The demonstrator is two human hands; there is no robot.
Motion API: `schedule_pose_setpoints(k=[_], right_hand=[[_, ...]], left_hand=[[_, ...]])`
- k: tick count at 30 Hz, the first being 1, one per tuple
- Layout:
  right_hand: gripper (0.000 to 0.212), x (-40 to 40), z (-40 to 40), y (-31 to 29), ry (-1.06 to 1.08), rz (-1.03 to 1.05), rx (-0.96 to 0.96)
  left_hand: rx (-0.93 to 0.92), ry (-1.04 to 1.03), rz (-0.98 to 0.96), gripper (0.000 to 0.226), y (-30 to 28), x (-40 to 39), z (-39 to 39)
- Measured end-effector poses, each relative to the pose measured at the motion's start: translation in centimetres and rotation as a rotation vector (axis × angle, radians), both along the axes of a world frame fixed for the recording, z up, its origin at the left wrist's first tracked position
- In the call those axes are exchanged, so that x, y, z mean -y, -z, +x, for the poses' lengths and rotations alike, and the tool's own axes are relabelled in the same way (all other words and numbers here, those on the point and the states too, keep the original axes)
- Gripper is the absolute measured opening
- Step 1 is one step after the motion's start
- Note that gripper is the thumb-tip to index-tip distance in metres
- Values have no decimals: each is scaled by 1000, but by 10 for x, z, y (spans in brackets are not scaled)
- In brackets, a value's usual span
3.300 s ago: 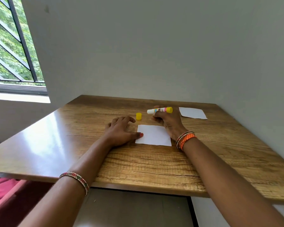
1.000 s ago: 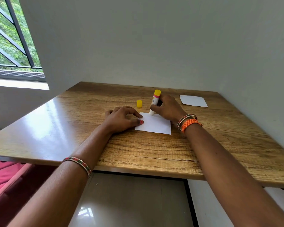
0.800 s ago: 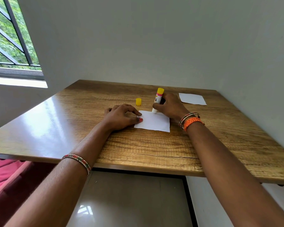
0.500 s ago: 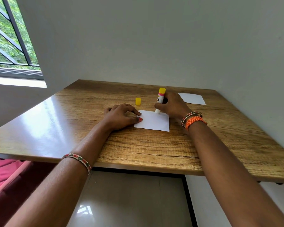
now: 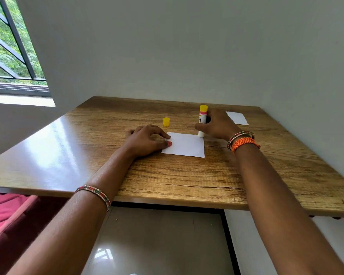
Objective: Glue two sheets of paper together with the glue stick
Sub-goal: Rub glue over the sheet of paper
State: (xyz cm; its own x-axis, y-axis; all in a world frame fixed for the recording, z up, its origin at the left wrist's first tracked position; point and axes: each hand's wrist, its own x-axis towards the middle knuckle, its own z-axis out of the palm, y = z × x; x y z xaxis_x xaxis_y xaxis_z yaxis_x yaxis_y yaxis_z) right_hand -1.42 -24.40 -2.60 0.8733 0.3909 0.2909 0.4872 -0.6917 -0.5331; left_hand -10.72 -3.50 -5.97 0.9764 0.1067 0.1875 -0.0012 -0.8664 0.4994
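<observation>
A small white sheet of paper lies flat in the middle of the wooden table. My left hand presses its left edge down with the fingertips. My right hand holds the glue stick upright, its white tip touching the sheet's far right corner and its yellow end pointing up. The stick's yellow cap stands by itself on the table behind the sheet. A second white sheet lies at the far right, partly hidden by my right hand.
A grey wall borders the table at the back and on the right. A barred window is at the upper left. A red cushion sits below the table's near left edge.
My right hand turned the glue stick from lying sideways to upright, then slid its tip rightward along the sheet's far edge to the right corner. My left hand stayed on the paper.
</observation>
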Motion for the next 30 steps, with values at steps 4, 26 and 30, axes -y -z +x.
schedule_pose_setpoints(k=[4, 26, 30], right_hand=[[29, 5, 2, 0, 9, -14, 11], [26, -9, -2, 5, 59, 198, 134], [24, -12, -3, 6, 38, 197, 125]], left_hand=[[3, 6, -7, 30, 0, 0, -1], [172, 193, 363, 30, 1, 12, -7], [164, 199, 362, 50, 1, 10, -6]])
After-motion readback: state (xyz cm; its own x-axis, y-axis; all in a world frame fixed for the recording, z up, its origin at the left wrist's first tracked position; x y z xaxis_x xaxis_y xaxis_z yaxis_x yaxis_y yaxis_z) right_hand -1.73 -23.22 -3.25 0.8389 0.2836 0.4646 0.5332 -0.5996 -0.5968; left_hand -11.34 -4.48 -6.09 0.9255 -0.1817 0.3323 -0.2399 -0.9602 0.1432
